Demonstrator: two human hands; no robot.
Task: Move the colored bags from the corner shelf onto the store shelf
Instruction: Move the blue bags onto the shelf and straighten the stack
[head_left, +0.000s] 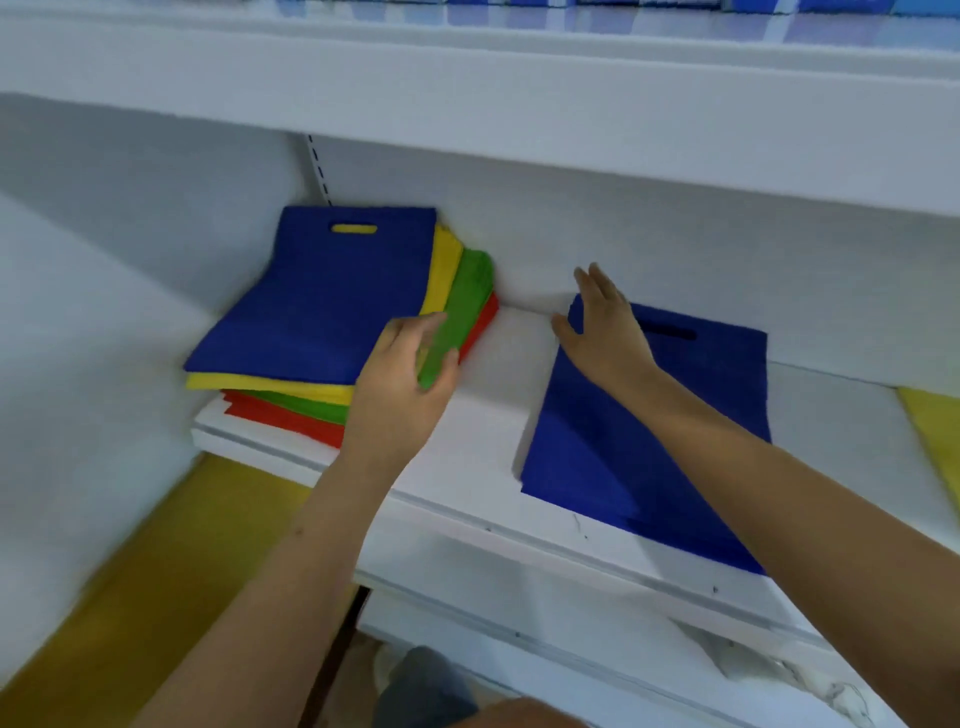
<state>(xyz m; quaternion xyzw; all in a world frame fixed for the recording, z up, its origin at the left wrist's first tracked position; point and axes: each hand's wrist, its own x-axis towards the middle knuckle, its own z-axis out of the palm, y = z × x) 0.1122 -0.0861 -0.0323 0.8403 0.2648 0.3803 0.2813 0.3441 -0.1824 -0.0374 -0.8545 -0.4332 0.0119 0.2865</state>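
Head view: bag stack (311, 312) blue on top, then yellow, green, red, in the corner, left of centre. Left hand (400, 384) pinches a green bag (457, 322) at the stack's right edge. Right hand (605, 325), fingers spread flat, rests on a lone blue bag (649, 447) on the shelf (478, 415), right of centre

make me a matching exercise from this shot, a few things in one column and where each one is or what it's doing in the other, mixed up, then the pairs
1. left hand
2. right hand
3. top bag of the corner stack
4. lone blue bag

a. lies flat by itself on the shelf
b. rests open on the lone bag's top corner
c. blue, yellow showing through its handle slot
d. grips green bags at the stack's edge

Pairs: 1-d, 2-b, 3-c, 4-a
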